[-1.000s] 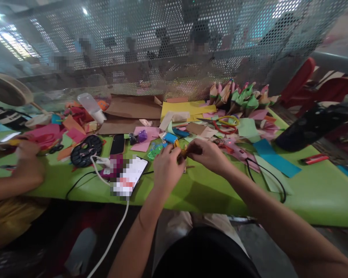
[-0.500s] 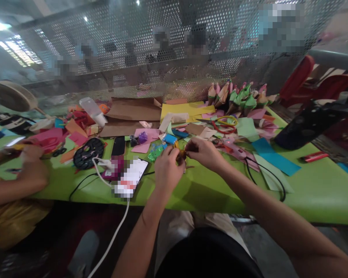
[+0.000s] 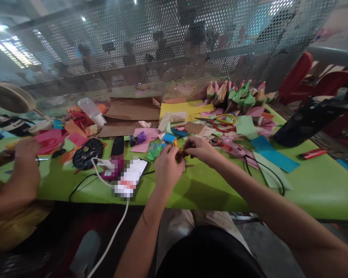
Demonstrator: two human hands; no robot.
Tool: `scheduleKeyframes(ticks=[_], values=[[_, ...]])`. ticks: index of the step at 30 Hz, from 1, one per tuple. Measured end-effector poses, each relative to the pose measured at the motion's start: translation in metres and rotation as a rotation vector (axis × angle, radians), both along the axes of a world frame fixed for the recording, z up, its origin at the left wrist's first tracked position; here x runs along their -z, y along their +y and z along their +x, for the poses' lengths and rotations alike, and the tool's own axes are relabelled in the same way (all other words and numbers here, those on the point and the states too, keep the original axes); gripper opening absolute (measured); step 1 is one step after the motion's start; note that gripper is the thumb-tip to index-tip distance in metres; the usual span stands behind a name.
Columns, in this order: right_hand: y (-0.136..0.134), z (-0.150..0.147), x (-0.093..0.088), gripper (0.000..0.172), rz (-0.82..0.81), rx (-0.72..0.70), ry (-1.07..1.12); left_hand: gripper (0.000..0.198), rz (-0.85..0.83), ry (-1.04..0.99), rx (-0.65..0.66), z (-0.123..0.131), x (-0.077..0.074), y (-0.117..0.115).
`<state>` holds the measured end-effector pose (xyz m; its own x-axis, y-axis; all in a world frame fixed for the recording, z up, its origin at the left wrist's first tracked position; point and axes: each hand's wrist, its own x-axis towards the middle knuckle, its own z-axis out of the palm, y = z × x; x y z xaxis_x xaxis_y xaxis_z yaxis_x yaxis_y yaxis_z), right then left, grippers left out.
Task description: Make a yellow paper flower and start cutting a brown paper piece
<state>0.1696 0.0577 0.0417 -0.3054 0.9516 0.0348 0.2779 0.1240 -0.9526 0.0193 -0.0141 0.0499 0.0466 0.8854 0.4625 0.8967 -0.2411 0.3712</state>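
Over the green table, my left hand (image 3: 169, 164) and my right hand (image 3: 201, 150) nearly meet. Between them is a small yellow piece (image 3: 177, 148), mostly hidden by the fingers; what kind of thing it is I cannot make out. The left fingers are closed around it, and the right thumb and fingertips pinch at its right side. Just beyond the left hand lie a blue piece (image 3: 169, 138) and crinkled green wrap (image 3: 154, 152). A pink glue gun (image 3: 233, 148) with a black cord rests to the right of my right hand.
A phone (image 3: 130, 179), a purple power block (image 3: 117, 168) and a white cable stand left of my arms. Scissors (image 3: 226, 122), paper scraps and paper cones (image 3: 243, 96) fill the back. A dark tumbler (image 3: 301, 123) leans at right. Another person's hand (image 3: 26, 150) works at far left.
My hands stay together at the yellow piece, with slight finger movement. The other person's hand at far left has shifted a little leftward.
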Motion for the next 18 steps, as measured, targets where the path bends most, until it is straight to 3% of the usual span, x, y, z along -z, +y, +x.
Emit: scheduleKeyframes(ticks=[10,18], values=[[-0.004,0.003,0.007,0.017,0.064,-0.018,0.039,0.012,-0.011,-0.003,-0.019,0.002,-0.004,0.000],[-0.013,0.006,0.006,0.016,0.254,-0.015,-0.012,0.028,0.027,-0.132,-0.024,0.000,0.003,0.001]])
